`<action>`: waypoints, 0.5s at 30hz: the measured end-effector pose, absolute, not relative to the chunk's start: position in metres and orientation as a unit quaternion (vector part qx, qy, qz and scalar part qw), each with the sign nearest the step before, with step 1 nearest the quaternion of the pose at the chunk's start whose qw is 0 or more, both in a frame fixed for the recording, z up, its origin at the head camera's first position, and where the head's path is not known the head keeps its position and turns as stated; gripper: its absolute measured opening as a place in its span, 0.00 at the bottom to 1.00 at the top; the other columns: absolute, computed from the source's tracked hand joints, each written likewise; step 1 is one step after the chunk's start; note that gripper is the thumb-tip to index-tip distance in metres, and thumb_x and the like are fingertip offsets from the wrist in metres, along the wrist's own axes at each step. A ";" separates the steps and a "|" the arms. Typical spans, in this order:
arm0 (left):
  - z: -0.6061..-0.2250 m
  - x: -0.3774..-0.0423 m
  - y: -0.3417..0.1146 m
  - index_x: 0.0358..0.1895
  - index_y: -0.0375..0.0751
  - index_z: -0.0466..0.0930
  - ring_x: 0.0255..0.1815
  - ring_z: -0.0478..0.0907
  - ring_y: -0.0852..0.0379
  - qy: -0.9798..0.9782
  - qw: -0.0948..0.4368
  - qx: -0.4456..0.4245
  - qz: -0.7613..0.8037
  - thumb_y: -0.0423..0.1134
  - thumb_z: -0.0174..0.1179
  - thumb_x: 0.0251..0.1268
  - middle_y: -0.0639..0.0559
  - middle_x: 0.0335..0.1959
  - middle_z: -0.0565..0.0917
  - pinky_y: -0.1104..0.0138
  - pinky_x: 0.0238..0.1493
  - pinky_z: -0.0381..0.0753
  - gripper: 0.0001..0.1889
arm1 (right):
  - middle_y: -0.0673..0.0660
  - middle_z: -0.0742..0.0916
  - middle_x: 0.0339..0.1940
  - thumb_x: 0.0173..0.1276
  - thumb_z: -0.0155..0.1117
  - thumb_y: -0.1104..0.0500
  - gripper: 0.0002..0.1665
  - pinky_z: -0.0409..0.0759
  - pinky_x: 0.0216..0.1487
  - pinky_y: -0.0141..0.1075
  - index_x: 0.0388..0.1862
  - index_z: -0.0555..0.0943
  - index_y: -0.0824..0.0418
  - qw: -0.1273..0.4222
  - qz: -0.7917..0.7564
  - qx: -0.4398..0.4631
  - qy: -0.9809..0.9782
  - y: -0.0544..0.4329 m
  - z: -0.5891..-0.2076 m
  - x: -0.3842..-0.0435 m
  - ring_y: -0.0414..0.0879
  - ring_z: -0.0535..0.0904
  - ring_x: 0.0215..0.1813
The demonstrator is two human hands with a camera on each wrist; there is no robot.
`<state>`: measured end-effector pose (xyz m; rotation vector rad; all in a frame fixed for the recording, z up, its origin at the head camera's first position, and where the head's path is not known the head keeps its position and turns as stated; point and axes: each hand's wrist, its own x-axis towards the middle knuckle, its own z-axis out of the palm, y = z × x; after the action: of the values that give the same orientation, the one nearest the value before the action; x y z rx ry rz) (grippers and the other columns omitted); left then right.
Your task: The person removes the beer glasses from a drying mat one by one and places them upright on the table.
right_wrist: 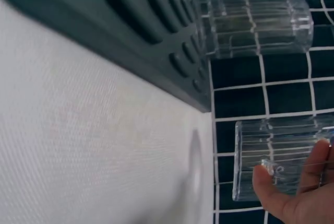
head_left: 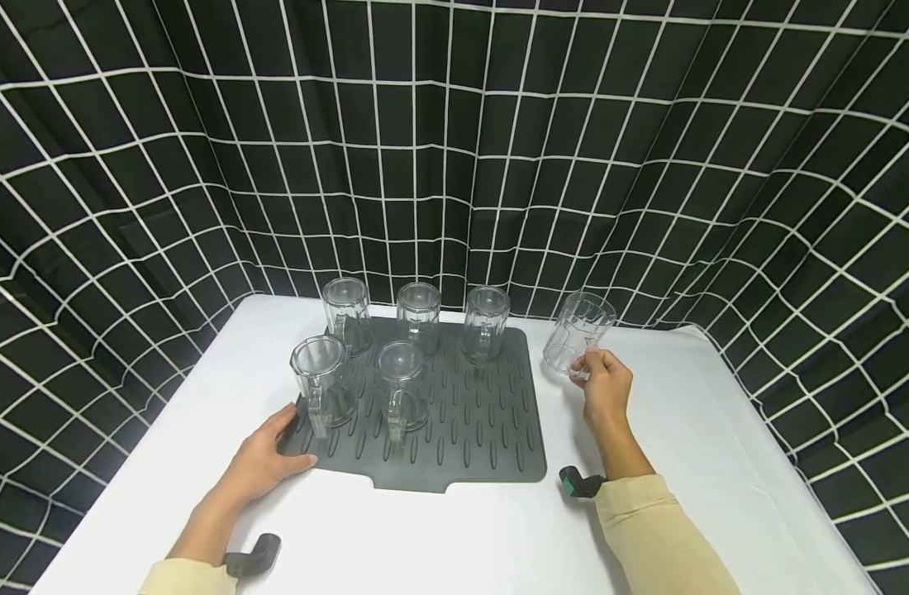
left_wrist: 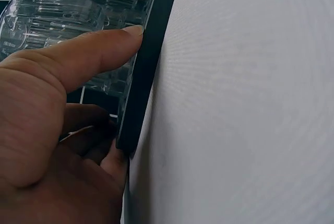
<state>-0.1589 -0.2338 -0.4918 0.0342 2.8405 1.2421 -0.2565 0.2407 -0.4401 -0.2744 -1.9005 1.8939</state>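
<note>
While one clear glass mug [head_left: 573, 326] is held to the right of the grey mat [head_left: 484, 446], five more are stood upside down on the mat's ridged surface. The held mug is gripped at its near side between the thumb and fingers of the right hand [head_left: 609, 384], and in the right wrist view it is seen raised above the white table [head_left: 425, 545]. The near left corner of the mat is touched by the left hand [head_left: 261, 463]: its thumb is laid along the front edge and its fingers are set at the left edge, spread rather than clenched.

Along the back of the mat, a row is formed by the back left mug [head_left: 349, 318], the back middle mug [head_left: 419, 318] and the back right mug [head_left: 487, 326]. Nearer the left hand, the front left mug [head_left: 324, 384] and the front middle mug [head_left: 402, 384] are placed side by side, their handles turned toward the near side. The table is backed by a black curtain [head_left: 648, 74] crossed with white lines. Both forearms are covered by pale yellow sleeves [head_left: 655, 529].
</note>
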 end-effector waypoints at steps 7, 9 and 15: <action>-0.490 -0.159 -0.232 0.71 0.25 0.55 0.71 0.50 0.30 0.924 0.027 0.010 0.380 0.44 0.72 0.52 0.30 0.73 0.54 0.38 0.66 0.53 0.48 | 0.58 0.79 0.28 0.75 0.50 0.62 0.17 0.85 0.39 0.38 0.28 0.73 0.75 0.222 0.684 -0.107 -0.686 0.244 -0.449 -0.266 0.46 0.78 0.34; -0.490 -0.159 -0.232 0.71 0.25 0.55 0.71 0.51 0.30 0.925 0.028 0.010 0.380 0.45 0.72 0.52 0.30 0.73 0.54 0.38 0.66 0.53 0.48 | 0.57 0.80 0.28 0.74 0.50 0.63 0.17 0.85 0.39 0.37 0.29 0.73 0.76 0.220 0.682 -0.109 -0.689 0.245 -0.452 -0.269 0.47 0.78 0.35; -0.489 -0.159 -0.232 0.71 0.25 0.55 0.70 0.51 0.29 0.925 0.031 0.010 0.379 0.44 0.71 0.52 0.29 0.73 0.53 0.38 0.66 0.54 0.48 | 0.56 0.80 0.26 0.74 0.50 0.63 0.17 0.84 0.37 0.36 0.30 0.73 0.77 0.214 0.676 -0.114 -0.696 0.249 -0.459 -0.275 0.46 0.77 0.36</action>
<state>-0.1585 -0.2319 -0.4894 0.0310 2.8505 1.1677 -0.2745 0.2486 -0.4594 -0.3149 -1.9318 1.8750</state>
